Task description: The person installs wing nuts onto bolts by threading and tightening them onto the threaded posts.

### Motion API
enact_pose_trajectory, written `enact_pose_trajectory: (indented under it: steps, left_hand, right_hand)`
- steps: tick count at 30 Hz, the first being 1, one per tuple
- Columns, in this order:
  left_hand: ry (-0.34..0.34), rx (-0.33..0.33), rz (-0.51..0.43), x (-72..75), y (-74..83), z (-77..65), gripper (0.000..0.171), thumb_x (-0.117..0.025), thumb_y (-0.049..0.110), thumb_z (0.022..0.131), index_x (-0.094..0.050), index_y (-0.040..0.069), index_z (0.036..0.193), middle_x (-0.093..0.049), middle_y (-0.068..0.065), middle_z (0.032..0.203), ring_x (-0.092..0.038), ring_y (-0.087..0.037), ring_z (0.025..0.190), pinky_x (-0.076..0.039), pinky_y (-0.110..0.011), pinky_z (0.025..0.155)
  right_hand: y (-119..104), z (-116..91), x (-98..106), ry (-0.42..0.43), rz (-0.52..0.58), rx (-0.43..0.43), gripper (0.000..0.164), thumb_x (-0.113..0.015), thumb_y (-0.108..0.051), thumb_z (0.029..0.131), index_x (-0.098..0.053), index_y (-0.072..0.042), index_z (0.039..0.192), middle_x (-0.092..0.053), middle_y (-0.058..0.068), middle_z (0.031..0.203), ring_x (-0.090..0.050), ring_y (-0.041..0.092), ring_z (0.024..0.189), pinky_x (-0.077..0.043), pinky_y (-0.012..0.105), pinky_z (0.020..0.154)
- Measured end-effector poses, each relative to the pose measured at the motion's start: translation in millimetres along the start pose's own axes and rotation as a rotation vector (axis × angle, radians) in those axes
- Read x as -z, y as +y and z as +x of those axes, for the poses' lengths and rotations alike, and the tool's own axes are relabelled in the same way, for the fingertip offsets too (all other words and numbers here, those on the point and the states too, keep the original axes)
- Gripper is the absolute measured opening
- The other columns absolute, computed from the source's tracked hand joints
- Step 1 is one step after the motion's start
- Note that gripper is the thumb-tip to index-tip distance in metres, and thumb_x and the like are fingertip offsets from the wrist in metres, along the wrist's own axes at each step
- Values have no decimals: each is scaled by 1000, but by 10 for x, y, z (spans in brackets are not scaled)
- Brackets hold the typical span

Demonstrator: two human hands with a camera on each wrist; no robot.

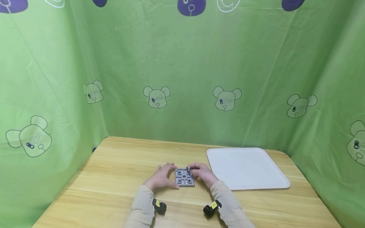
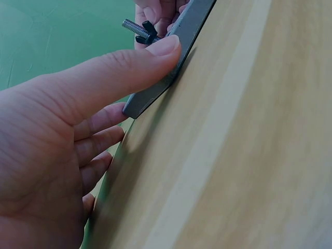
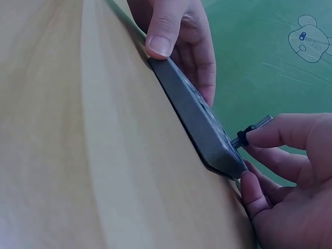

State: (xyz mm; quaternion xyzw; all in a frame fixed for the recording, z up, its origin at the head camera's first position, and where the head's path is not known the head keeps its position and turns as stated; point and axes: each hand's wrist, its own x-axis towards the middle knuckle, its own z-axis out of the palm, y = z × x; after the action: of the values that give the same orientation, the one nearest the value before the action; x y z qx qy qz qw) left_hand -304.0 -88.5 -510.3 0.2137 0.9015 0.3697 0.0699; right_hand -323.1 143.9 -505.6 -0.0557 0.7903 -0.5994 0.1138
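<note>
A grey square metal plate with round recesses lies on the wooden table between both hands. My left hand holds its left side, thumb at the near corner and fingers at the far one. From the plate's far right corner rises a threaded bolt carrying a black wing nut. My right hand has its index finger curled against the wing nut, while another fingertip rests by the plate's corner. In the left wrist view, the bolt shows its threaded end beyond the wing nut.
A white tray lies right of the plate, behind the right forearm. Green curtains with bear drawings surround the wooden table at the back and sides. Each wrist wears a strapped black camera.
</note>
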Motion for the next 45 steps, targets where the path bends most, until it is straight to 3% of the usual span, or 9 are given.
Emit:
enact_pose_trajectory:
  steps: [11, 21, 29, 33, 38, 45]
  left_hand:
    - [-4, 8, 8, -1, 5, 0, 89, -85, 42, 65, -48, 11, 139, -33, -13, 158, -22, -35, 150, -3, -59, 123]
    - [-8, 3, 4, 6, -3, -5, 90, -85, 43, 66, -47, 9, 140, -32, -15, 158, -22, -36, 150, -3, -60, 123]
    - [0, -4, -11, 12, 4, -8, 89, -85, 41, 65, -48, 8, 139, -33, -17, 157, -22, -37, 149, -3, -61, 122]
    - [1, -3, -3, 8, 3, -7, 90, -85, 42, 65, -48, 8, 139, -33, -16, 157, -22, -37, 149, -4, -60, 123]
    - [-3, 6, 2, 7, 12, -6, 90, -85, 42, 65, -48, 8, 140, -32, -16, 158, -22, -35, 150, -4, -60, 123]
    - [-4, 2, 10, 10, 21, -13, 89, -84, 42, 66, -48, 8, 140, -33, -16, 157, -22, -36, 149, -4, -60, 123]
  right_hand:
    - [-59, -51, -51, 57, -90, -33, 27, -69, -6, 80, -65, 0, 106, -64, 11, 99, -56, 18, 84, -46, 25, 66]
    - [-53, -32, -97, 87, -151, -2, 19, -73, -8, 79, -63, -3, 95, -62, 7, 90, -54, 16, 80, -46, 24, 64]
    - [-11, 15, -30, 66, -34, -29, 24, -61, -7, 78, -64, -1, 101, -63, 7, 94, -54, 16, 78, -45, 25, 65]
    - [23, 47, -12, 83, 31, -62, 22, -58, -11, 84, -65, -1, 103, -64, 5, 93, -55, 16, 77, -43, 25, 67]
    - [19, 46, -29, 96, 37, -71, 21, -58, -15, 91, -65, -1, 105, -66, 7, 94, -56, 17, 78, -43, 26, 68]
    - [23, 51, -17, 78, 43, -59, 19, -59, -10, 87, -65, 0, 103, -66, 6, 94, -56, 16, 78, -45, 25, 68]
